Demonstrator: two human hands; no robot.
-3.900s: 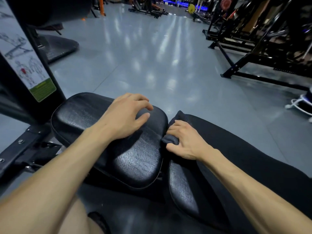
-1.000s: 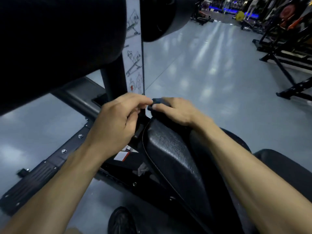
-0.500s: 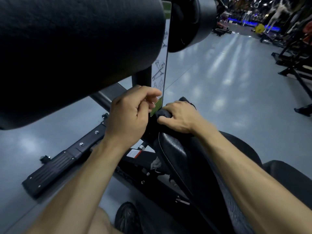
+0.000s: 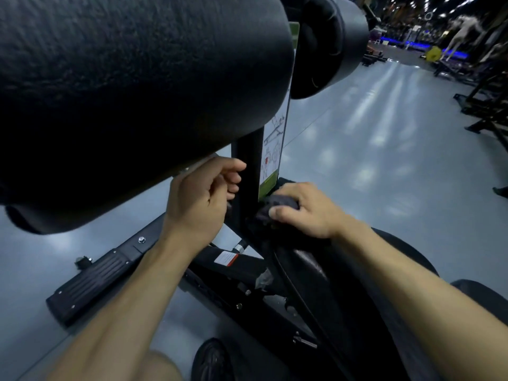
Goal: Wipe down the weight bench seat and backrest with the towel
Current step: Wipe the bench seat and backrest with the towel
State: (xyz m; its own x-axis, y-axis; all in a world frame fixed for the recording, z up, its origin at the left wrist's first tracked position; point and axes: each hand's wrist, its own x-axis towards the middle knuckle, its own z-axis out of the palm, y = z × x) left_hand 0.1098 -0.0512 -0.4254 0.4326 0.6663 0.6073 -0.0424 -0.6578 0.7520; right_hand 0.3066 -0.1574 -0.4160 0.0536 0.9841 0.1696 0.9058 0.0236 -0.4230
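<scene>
My right hand (image 4: 305,213) grips a bunched dark towel (image 4: 276,204) and presses it onto the front end of the black bench seat (image 4: 302,268), right beside the upright post (image 4: 247,166). The seat runs back under my right forearm, which hides most of it. A further black pad (image 4: 479,294) shows at the right edge behind that arm. My left hand (image 4: 203,199) hovers left of the post with its fingers curled; I see nothing in them.
A large black roller pad (image 4: 137,92) hangs close over my left hand, with a second roller (image 4: 330,45) beyond the post. An instruction placard (image 4: 272,155) is on the post. A ribbed foot bar (image 4: 90,281) and my shoe (image 4: 211,361) lie below. Gym racks (image 4: 489,105) stand far right.
My view has swung toward the front of the bench and closer under the roller. My right hand has carried the towel to the seat's front end by the post; my left hand has left the seat.
</scene>
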